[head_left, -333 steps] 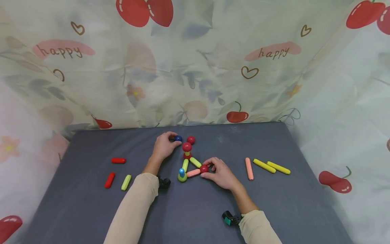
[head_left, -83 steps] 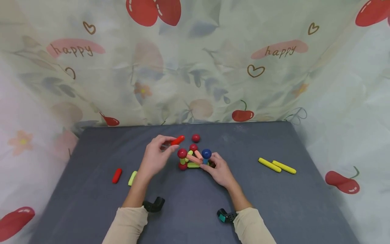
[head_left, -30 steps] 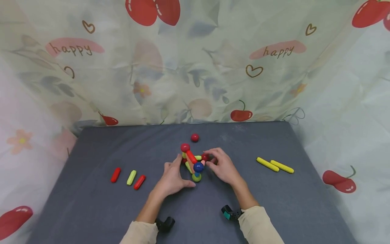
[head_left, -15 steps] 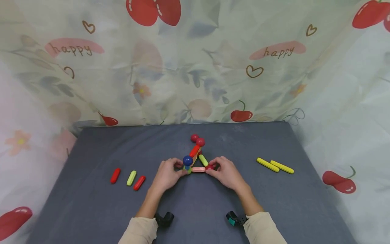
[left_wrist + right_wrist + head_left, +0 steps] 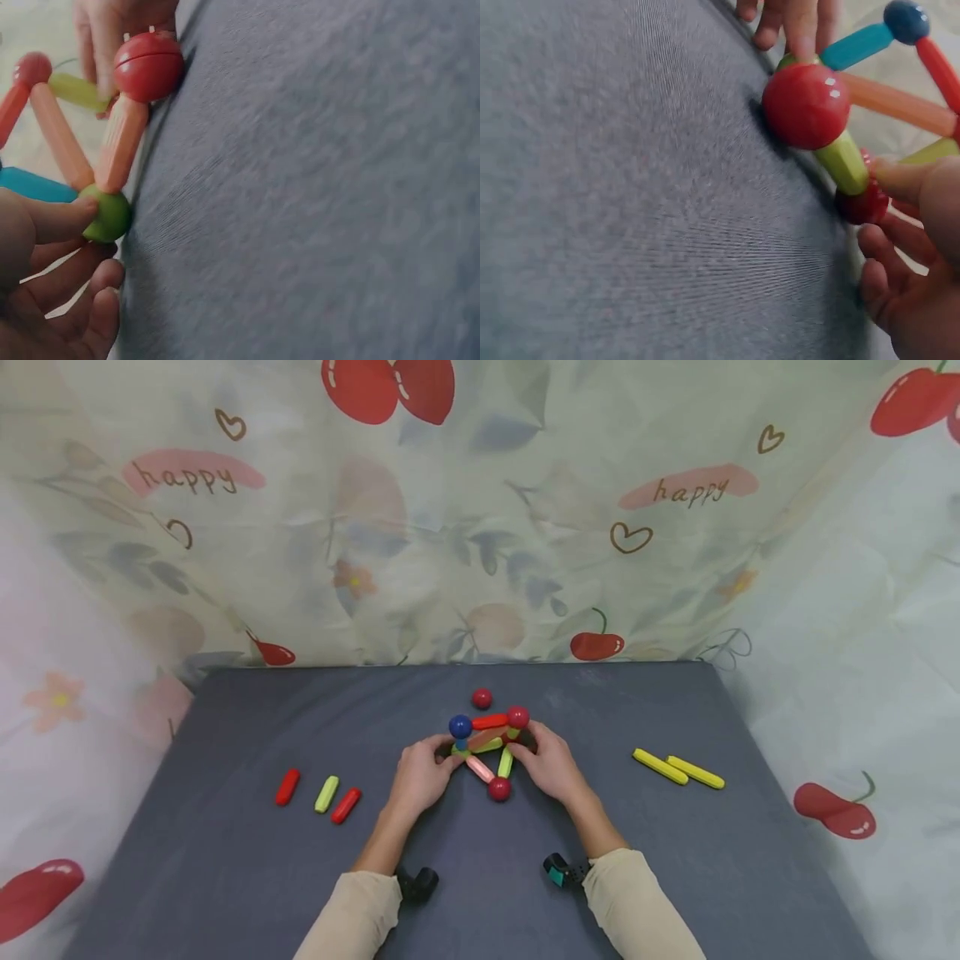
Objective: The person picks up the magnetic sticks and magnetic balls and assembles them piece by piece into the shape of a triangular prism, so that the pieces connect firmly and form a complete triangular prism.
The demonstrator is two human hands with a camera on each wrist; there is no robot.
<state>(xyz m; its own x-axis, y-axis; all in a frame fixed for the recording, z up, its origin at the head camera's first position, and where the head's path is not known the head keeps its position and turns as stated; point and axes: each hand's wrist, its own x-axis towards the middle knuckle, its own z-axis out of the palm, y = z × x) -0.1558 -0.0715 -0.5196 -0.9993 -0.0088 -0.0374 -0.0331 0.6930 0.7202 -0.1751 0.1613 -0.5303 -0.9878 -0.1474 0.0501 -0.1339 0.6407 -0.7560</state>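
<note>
A frame of magnetic balls and sticks stands mid-table. In its base, a pink stick (image 5: 480, 769) and a lime stick (image 5: 506, 763) meet at a front red ball (image 5: 499, 789). Above, a red stick (image 5: 491, 721) links a blue ball (image 5: 461, 726) on a blue stick (image 5: 857, 46) to an upper red ball (image 5: 517, 717). A salmon stick (image 5: 900, 103) slants below it. My left hand (image 5: 422, 774) pinches the green ball (image 5: 109, 215) at the base's left corner. At its back right corner, my right hand (image 5: 551, 766) pinches another red ball (image 5: 864, 204).
A loose red ball (image 5: 482, 698) lies behind the frame. To the left are two red sticks (image 5: 287, 787) (image 5: 346, 806) with a lime stick (image 5: 326, 794) between them. Two yellow sticks (image 5: 660, 766) (image 5: 696, 772) lie to the right on the dark table (image 5: 750, 877).
Since eleven seconds ago, the blue ball, red stick and salmon stick have joined the frame. In the last second, the left hand has gripped the green ball and the frame has turned clockwise.
</note>
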